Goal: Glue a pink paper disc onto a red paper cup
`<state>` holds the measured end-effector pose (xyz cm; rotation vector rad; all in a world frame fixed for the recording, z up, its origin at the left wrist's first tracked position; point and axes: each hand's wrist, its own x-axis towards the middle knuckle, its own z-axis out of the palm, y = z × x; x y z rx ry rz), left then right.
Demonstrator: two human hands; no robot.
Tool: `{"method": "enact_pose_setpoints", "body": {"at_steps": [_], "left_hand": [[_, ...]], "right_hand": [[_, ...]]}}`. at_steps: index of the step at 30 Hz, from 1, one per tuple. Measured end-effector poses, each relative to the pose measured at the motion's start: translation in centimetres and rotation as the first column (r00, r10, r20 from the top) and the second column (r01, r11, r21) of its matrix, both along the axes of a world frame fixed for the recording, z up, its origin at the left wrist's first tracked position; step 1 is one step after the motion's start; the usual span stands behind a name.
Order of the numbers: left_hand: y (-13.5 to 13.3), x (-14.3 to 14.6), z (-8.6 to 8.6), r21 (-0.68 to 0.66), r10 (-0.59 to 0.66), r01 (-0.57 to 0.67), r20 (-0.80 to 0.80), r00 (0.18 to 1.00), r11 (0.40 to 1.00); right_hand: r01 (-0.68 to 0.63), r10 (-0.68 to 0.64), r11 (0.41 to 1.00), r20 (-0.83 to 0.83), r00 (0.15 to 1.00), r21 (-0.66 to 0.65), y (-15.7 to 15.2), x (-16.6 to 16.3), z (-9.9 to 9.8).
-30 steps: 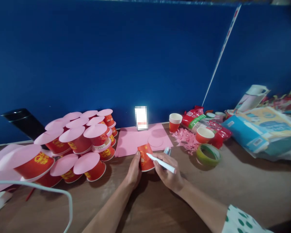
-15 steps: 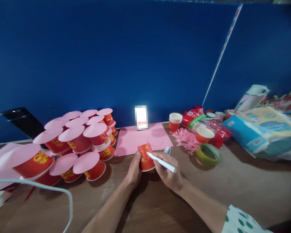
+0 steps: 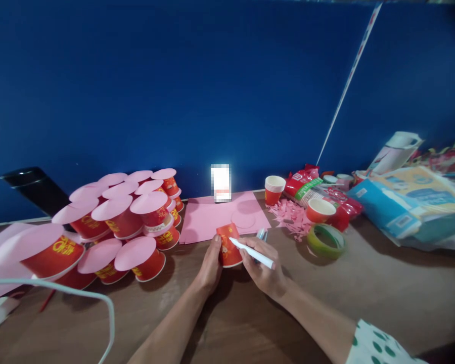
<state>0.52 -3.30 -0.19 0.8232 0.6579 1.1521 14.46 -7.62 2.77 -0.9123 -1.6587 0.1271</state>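
Observation:
A red paper cup (image 3: 229,255) stands upside down at the table's middle, its wide rim toward me. My left hand (image 3: 211,260) grips the cup's left side, thumb near its top. In my right hand (image 3: 263,265) is a white marker pen (image 3: 255,253), its tip touching or very near the cup's upper face. The right fingers also rest close to the cup's right side. Just behind lies pink paper (image 3: 205,218) with a round pink disc (image 3: 243,219) on it. A small light-blue capped item (image 3: 262,234) shows behind the right hand; its kind is unclear.
On the left, several upturned red cups carry pink paper discs (image 3: 134,253). To the right are green tape (image 3: 326,241), pink paper scraps (image 3: 293,218), stacked cups (image 3: 275,189) and a blue package (image 3: 387,202). A pale cable (image 3: 108,308) curves at front left. A blue partition (image 3: 212,91) rises behind.

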Motion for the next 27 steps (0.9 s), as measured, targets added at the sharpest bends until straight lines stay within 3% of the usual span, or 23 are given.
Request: {"method": "enact_pose_setpoints", "body": {"at_steps": [9,17,27], "left_hand": [[0.2,-0.1,-0.3,0.009,0.005,-0.005,-0.01,1.0,1.0],[0.1,-0.1,-0.2,-0.01,0.015,-0.015,-0.002,1.0,1.0],[-0.1,0.2,1.0,-0.157,0.083,-0.074,0.052,0.995,0.985]], "right_hand": [[-0.029,0.029,0.999,0.012,0.999,0.021,-0.2,-0.3,0.1],[0.019,-0.019,1.0,-0.023,1.0,-0.007,-0.1,-0.1,0.2],[0.082,-0.082,0.997,-0.06,0.995,0.002,-0.4,-0.1,0.4]]}}
